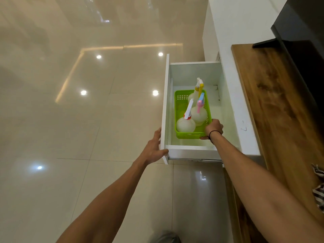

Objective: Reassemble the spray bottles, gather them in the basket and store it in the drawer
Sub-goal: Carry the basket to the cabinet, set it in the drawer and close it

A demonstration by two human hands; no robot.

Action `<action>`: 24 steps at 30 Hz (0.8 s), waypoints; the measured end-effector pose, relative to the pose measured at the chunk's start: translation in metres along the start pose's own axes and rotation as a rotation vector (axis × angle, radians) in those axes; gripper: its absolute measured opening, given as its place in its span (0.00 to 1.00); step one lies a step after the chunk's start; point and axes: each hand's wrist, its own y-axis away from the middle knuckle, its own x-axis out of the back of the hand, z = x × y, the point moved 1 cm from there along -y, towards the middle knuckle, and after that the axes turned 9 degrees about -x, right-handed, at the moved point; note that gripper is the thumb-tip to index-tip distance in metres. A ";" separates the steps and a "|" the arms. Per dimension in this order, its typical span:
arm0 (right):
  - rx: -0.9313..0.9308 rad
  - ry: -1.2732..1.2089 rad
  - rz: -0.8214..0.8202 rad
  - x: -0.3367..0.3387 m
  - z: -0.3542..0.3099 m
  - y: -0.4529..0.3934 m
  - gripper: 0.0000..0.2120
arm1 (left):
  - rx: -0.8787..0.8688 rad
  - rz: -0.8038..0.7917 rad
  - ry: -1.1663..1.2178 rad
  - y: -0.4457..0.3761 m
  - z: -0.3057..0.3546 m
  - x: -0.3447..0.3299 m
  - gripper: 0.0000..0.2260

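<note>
Your arms are bare, with no sleeves on them. Your left hand (pixel 154 148) wears nothing. Your right hand (pixel 214 128) has a thin black band (pixel 211 135) around the wrist, with a little loop hanging down.

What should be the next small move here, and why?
Probably let the right hand release the green basket: it sits inside the open drawer, all three spray bottles reassembled in it. The left hand, on the drawer front, could then push it shut.
</note>
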 end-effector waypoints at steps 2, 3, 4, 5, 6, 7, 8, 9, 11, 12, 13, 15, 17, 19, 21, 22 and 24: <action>-0.015 0.020 -0.008 -0.007 0.000 -0.007 0.18 | 0.009 -0.006 0.005 0.000 -0.003 0.002 0.48; -0.028 0.021 -0.016 -0.010 0.000 -0.009 0.18 | 0.012 -0.011 0.009 0.000 -0.003 0.003 0.49; -0.043 0.016 -0.025 -0.014 0.000 -0.012 0.19 | 0.015 -0.018 0.011 0.000 -0.004 0.004 0.49; -0.058 0.007 -0.035 -0.017 0.001 -0.015 0.19 | 0.017 -0.024 0.009 0.000 -0.004 0.004 0.49; -0.071 -0.004 -0.045 -0.020 0.001 -0.017 0.19 | 0.020 -0.030 0.006 -0.001 -0.004 0.005 0.48; -0.084 -0.018 -0.057 -0.023 0.002 -0.019 0.19 | 0.022 -0.034 0.004 -0.001 -0.005 0.005 0.48; -0.096 -0.030 -0.070 -0.026 0.003 -0.021 0.18 | 0.024 -0.038 0.002 -0.002 -0.006 0.004 0.48; -0.107 -0.037 -0.083 -0.028 0.004 -0.023 0.18 | 0.025 -0.040 0.000 -0.002 -0.007 0.004 0.48; -0.120 -0.035 -0.104 -0.031 0.007 -0.028 0.18 | 0.024 -0.047 0.000 -0.004 -0.009 0.003 0.48; -0.123 -0.025 -0.111 -0.032 0.008 -0.030 0.18 | 0.022 -0.050 0.004 -0.004 -0.010 0.003 0.48; -0.126 -0.012 -0.114 -0.032 0.009 -0.032 0.18 | 0.021 -0.051 0.007 -0.004 -0.010 0.002 0.47; -0.130 0.000 -0.113 -0.032 0.013 -0.037 0.18 | 0.015 -0.053 0.012 -0.006 -0.011 0.002 0.47; -0.138 -0.015 -0.112 -0.032 0.017 -0.041 0.17 | 0.010 -0.058 0.014 -0.007 -0.011 0.000 0.47; -0.160 -0.056 -0.128 -0.031 0.020 -0.043 0.17 | 0.007 -0.064 0.012 -0.008 -0.011 -0.001 0.47; -0.176 -0.083 -0.157 -0.030 0.020 -0.045 0.19 | 0.002 -0.066 0.009 -0.009 -0.012 -0.001 0.47; -0.178 -0.076 -0.172 -0.030 0.020 -0.046 0.20 | 0.004 -0.066 0.008 -0.009 -0.012 -0.002 0.47; -0.178 -0.045 -0.194 -0.028 0.020 -0.047 0.23 | 0.009 -0.073 0.013 -0.010 -0.011 -0.003 0.47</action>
